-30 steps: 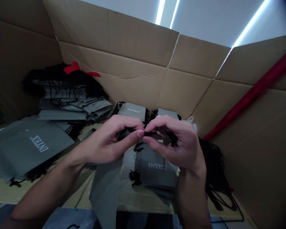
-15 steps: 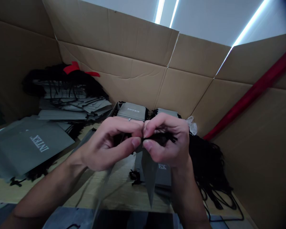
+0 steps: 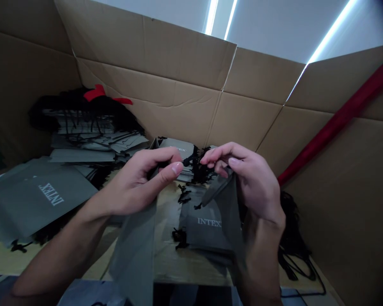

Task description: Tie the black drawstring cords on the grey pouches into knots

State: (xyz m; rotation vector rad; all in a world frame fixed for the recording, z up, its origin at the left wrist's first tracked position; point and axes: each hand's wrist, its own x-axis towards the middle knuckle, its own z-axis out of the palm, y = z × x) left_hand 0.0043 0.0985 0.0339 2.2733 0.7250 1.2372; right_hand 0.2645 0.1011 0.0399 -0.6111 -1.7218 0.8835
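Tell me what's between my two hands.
In the head view, a knotted black cord juts from your left hand toward your right hand; behind it, stacked gray pouches.

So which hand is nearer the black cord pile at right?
Right. The right hand is just left of the black cord pile; the left hand is farther left.

A blurred gray bag [image 3: 134, 255] hangs below the left hand [image 3: 147, 180], its lower end cut off by the bottom edge, as are the 2 forearms [image 3: 67, 242]. The left hand partly hides the lettering [image 3: 181, 150] on a rear bag [image 3: 177, 143]; the right hand [image 3: 257, 185] covers part of the black cords [image 3: 292, 229].
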